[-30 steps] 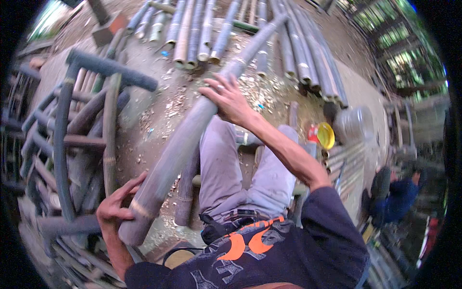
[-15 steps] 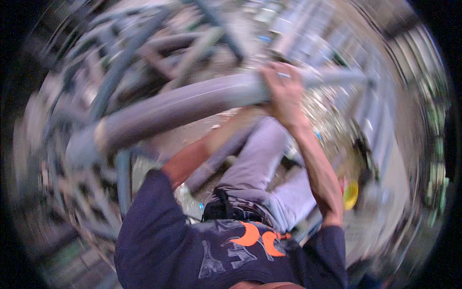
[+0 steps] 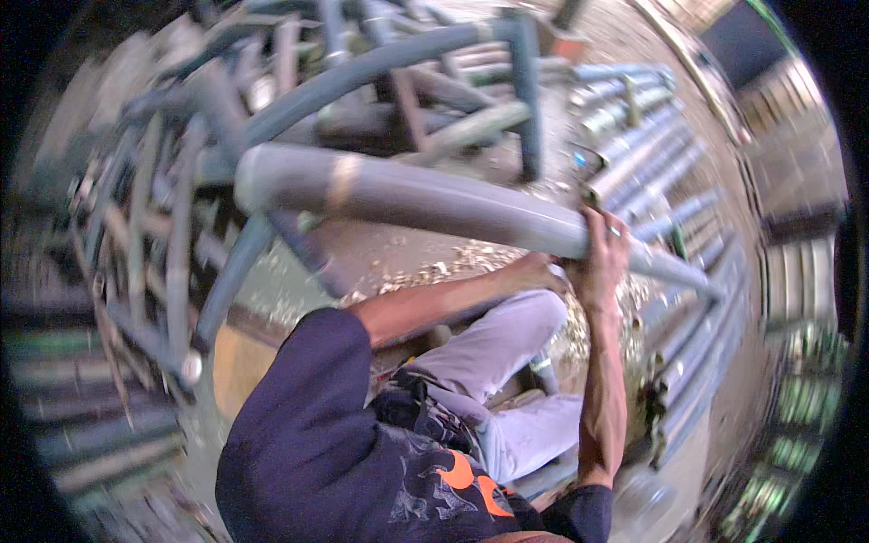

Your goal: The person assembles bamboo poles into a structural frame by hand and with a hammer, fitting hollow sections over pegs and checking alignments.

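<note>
A thick grey-purple bamboo pole (image 3: 444, 204) with a pale ring near its far left end slants across in front of me. My right hand (image 3: 605, 258) is closed over the pole's right end, a ring on one finger. Just left of it, my left hand (image 3: 546, 270) is curled against the pole's underside. Its fingers are partly hidden, and I cannot make out what is in them. To the right of my right hand, a thinner grey length (image 3: 674, 269) continues in line with the pole. My bent knee (image 3: 539, 317) is below my left hand.
A bluish pole frame (image 3: 389, 59) stands beyond the pole, with a heap of poles at left. More poles (image 3: 634, 176) lie in rows at right. Pale shavings (image 3: 444, 271) cover the ground. A round tan wooden piece (image 3: 237, 366) is by my left elbow.
The view has swung round. The pole's left end has risen in view and its right end has dropped. My right hand appears lower and further right, and my left hand now shows.
</note>
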